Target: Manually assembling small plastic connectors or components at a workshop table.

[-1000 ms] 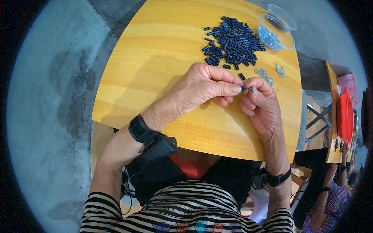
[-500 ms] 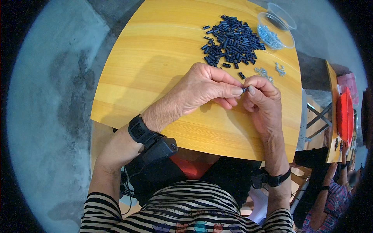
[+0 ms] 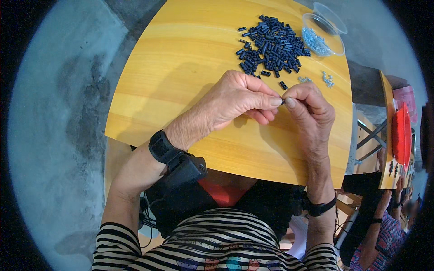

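Note:
My left hand (image 3: 235, 101) and my right hand (image 3: 309, 113) meet fingertip to fingertip over the yellow wooden table (image 3: 181, 81). Between the pinched fingers sits a tiny dark piece (image 3: 283, 102), mostly hidden; both hands pinch it. Just beyond the hands lies a heap of small dark blue tube-shaped parts (image 3: 273, 45). A single dark part (image 3: 283, 85) lies loose between the heap and my fingers. A few small silvery bits (image 3: 326, 79) lie to the right of the heap.
A clear plastic bowl (image 3: 337, 27) holding small silvery pieces stands at the table's far right corner. Grey concrete floor (image 3: 54, 113) surrounds the table. At the right, another person's arm (image 3: 379, 217) reaches toward a second table with a red tray (image 3: 400, 135).
My two hands have stayed pinched together over the same spot; the fingers shifted only slightly around the small piece. The heap and bowl are unmoved.

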A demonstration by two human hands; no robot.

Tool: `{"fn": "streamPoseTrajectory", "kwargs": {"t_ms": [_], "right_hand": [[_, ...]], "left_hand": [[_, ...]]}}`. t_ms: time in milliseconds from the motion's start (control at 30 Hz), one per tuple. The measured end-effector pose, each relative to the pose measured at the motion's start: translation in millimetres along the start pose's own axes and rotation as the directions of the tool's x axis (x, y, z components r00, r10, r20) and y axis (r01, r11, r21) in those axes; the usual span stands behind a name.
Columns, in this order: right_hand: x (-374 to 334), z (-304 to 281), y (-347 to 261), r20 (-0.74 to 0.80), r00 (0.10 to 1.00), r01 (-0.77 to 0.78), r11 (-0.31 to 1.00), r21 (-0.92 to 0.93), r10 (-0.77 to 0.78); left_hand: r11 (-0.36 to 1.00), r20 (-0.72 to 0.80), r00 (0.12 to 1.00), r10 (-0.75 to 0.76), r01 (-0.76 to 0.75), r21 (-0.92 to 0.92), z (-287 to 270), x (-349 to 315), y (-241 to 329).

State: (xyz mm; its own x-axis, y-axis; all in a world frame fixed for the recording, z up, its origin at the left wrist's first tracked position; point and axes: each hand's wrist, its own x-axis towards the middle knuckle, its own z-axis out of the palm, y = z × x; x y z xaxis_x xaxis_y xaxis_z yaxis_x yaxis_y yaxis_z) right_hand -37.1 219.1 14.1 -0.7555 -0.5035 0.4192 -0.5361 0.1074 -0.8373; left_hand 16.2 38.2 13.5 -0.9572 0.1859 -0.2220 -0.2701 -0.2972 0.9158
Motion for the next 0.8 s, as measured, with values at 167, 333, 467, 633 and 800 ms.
{"fn": "streamPoseTrajectory", "kwargs": {"t_ms": [167,333,467,633,800], "right_hand": [[-0.8,2.1,-0.9,-0.022,1.000,-0.014,1.000,0.015,0.014],[-0.3,2.0,0.4,-0.033,0.999,0.005,1.000,0.016,-0.004],[-0.4,2.6,0.4,-0.033,0.998,0.052,0.998,-0.037,-0.053],[-2.0,6.0,0.0,-0.056,0.990,0.126,0.989,-0.083,-0.131],[-2.4,4.5,-2.4,-0.038,0.998,0.054,0.996,-0.070,-0.057]], "left_hand": [[0.999,0.023,1.000,-0.010,0.011,-0.043,-4.2,2.4,-4.5],[0.998,0.036,0.999,-0.018,0.020,-0.067,-5.3,2.5,-4.7],[0.997,0.046,0.999,-0.015,0.019,-0.076,-6.7,1.0,-3.0],[0.996,0.025,0.999,-0.021,0.023,-0.085,-7.2,2.6,-4.2],[0.995,0.026,1.000,-0.009,0.012,-0.099,-6.6,2.7,-2.9]]}}
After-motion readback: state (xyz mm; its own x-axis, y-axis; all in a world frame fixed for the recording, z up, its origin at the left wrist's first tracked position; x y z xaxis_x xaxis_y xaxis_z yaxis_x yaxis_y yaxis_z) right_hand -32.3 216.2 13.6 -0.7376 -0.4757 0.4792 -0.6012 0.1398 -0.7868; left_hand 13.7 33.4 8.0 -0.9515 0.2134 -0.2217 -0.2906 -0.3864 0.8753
